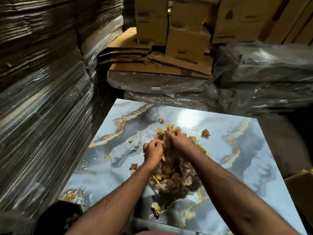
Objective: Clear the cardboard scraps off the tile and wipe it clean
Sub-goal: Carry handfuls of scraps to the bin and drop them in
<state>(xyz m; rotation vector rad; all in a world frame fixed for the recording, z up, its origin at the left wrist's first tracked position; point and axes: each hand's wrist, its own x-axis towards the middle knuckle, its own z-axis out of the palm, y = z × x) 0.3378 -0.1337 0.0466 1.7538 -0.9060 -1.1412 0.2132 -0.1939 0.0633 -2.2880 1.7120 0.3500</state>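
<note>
Stacks of flattened cardboard wrapped in clear film fill the left side, rising beside the tile. Low at the left, just off the tile's near corner, sits a dark round container, its contents too dim to make out. The tile itself is a glossy slab patterned in blue-grey marble with gold veins, lying flat and catching a bright glare near its far edge. Loose scraps lie left of the main pile, among them a ribbed scrap close to the left forearm. The left hand rests at the left edge of the heap with its fingers curled inward, pinching bits of the cardboard scraps, which are gathered in a long mound running down the middle of the tile. The right hand reaches a little farther, its fingers spread and pressed flat onto the far end of the mound, not curled around anything. A lone crumpled scrap sits apart to the right of that hand, and another small one lies beyond the pile. Behind the tile, printed cartons stand on flattened boxes, and to the right lie bundles under crinkled plastic sheeting. A brown box corner shows at the right edge.
</note>
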